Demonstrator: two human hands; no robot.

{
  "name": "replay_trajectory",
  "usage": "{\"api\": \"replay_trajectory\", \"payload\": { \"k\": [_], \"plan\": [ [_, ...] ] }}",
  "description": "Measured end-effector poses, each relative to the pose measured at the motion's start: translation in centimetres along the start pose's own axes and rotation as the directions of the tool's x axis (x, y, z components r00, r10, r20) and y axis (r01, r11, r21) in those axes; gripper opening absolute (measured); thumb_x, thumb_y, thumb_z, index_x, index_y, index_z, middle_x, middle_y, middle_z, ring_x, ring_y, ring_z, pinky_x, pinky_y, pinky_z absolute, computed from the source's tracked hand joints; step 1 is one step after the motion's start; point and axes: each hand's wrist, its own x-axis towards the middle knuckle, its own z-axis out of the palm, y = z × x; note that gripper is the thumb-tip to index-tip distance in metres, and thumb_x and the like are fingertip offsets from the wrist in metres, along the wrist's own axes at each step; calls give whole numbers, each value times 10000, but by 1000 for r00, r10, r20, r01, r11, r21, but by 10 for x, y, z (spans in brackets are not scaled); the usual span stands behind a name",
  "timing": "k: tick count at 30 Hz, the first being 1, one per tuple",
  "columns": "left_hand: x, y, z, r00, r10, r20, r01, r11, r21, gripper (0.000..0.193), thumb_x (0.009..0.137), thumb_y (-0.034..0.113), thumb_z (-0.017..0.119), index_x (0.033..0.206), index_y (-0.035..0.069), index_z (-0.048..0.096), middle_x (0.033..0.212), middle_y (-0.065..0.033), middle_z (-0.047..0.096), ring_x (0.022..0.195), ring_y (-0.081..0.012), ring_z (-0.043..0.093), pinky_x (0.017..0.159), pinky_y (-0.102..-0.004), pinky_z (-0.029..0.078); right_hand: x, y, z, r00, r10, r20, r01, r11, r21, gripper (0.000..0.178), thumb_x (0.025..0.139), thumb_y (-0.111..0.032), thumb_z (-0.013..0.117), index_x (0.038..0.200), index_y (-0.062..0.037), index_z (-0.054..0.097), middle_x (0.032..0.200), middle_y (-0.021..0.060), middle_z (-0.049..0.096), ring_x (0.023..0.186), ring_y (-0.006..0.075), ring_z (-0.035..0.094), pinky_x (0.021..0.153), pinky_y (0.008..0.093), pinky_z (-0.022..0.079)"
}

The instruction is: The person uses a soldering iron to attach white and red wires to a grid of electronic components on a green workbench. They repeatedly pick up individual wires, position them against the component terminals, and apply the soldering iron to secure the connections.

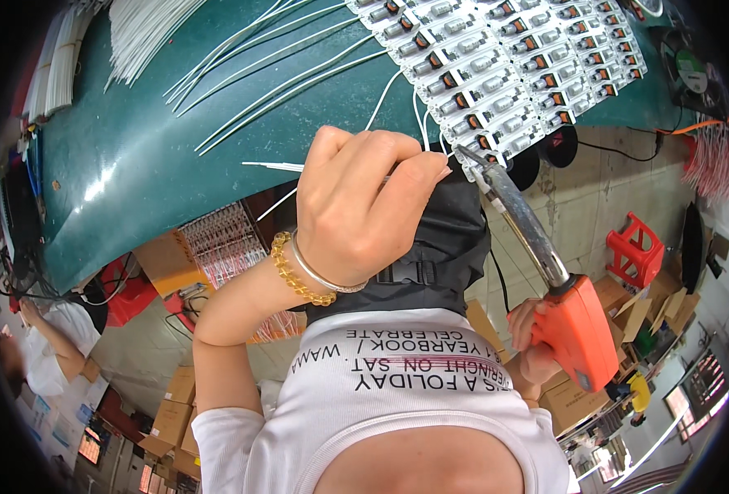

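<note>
In my right hand (535, 350) is a red-handled soldering gun (582, 333), gripped with the fingers closed round its handle. Its metal barrel slants up and left, and the tip meets the near corner of a panel of small white circuit boards (517, 78). My left hand (364, 198) is closed in a pinch beside that corner, holding several thin white wires (272, 165) whose ends stick out to its left. The fingertips partly hide where the wires meet the boards. Other white wires (286, 95) run left from the panel's edge across the green tabletop (134, 177).
Bundles of white wire (146, 33) lie at the far left of the table. A small fan (689, 70) stands at the far right. On the floor are a red stool (634, 251) and cardboard boxes (566, 403). Another person (60, 337) sits at the left.
</note>
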Motion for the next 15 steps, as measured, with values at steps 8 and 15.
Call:
{"api": "replay_trajectory", "payload": {
  "k": [8,15],
  "plan": [
    [-2,1,5,1000,9,-12,-8,998,55,239,660,23,802,865,62,685,758,-23,609,615,-176,521,598,-299,360,-1,8,-2,996,-83,-28,80,991,-108,652,800,-575,597,1075,12,532,632,-1,486,540,170,453,544,312,390],
    [-2,1,4,1000,4,-6,-4,998,62,240,666,20,800,872,59,682,755,-25,608,616,-176,524,593,-300,357,11,17,3,975,-211,-77,222,952,208,849,823,-636,619,1269,66,448,526,-49,423,456,100,430,502,270,395]
  ]
}}
